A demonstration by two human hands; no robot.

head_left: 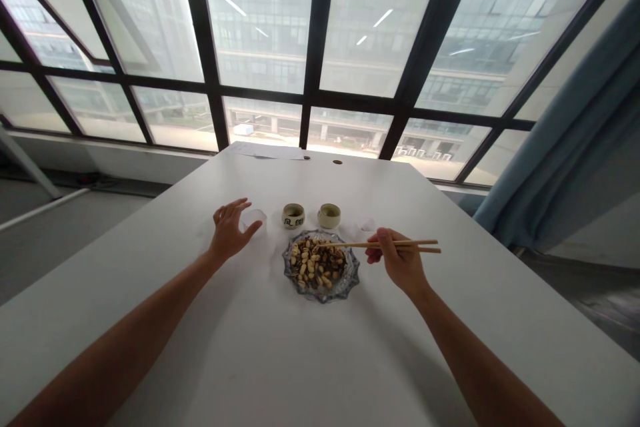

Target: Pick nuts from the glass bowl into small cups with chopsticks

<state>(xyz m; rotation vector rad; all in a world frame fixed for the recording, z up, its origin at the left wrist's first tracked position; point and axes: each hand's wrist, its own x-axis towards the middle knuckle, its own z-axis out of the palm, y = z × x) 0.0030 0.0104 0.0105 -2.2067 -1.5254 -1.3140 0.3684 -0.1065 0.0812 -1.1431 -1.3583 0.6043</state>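
My right hand holds a pair of wooden chopsticks, their tips over a scalloped glass dish. Peanuts mixed with small dark seeds fill the dish. On the left, my left hand has its fingers spread, thumb and fingertips around a small clear cup; whether they touch it I cannot tell. Behind the dish stand two small ceramic cups, the left one with dark characters on it and the right one plainer.
A small clear object lies behind my right hand. Papers rest at the far edge of the white table, near two round dark spots. Tall windows stand beyond, and a blue curtain hangs at right.
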